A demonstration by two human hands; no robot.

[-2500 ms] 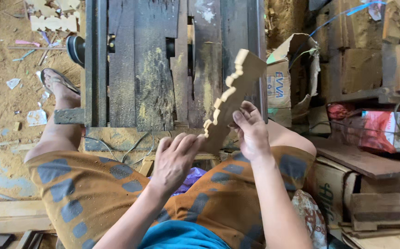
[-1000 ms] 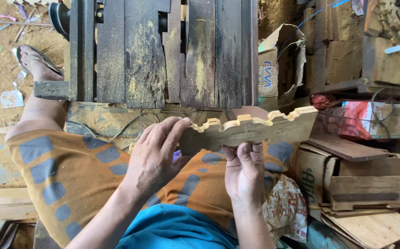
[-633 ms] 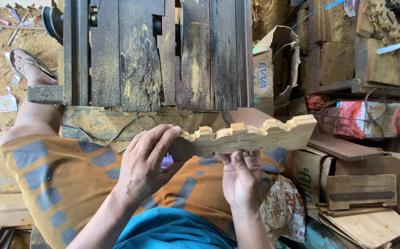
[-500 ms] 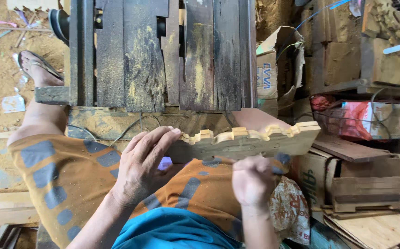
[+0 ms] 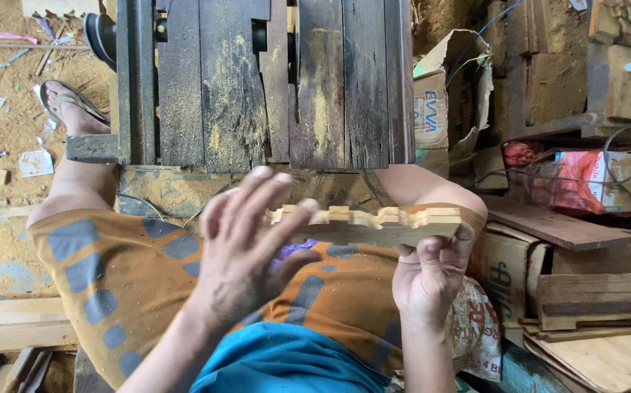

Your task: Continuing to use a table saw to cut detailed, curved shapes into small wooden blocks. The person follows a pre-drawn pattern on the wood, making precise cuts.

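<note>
Nearest the camera, the person sits in a blue shirt and orange shorts with grey-blue patches [image 5: 112,255], both forearms reaching forward over the lap. The right hand [image 5: 428,273] grips the pale carved wooden strip with a notched, scalloped upper edge [image 5: 373,224] from below at its right end, thumb and fingers pressed against the wood. The left hand [image 5: 246,247] lies with its fingers spread and loose, the fingertips touching the strip's left end rather than clamping it, so the right hand carries the piece. The strip hangs above the thighs, just in front of the knees, its long axis running left to right across the body, close to level, with the notched edge turned up and away from the person. Beyond it stands the dark, sawdust-streaked plank counter [image 5: 257,80]. Farther left, a sandalled foot [image 5: 72,109] rests on the sandy floor; to the right lie a torn cardboard box [image 5: 439,102] and stacked wooden offcuts [image 5: 592,298].
</note>
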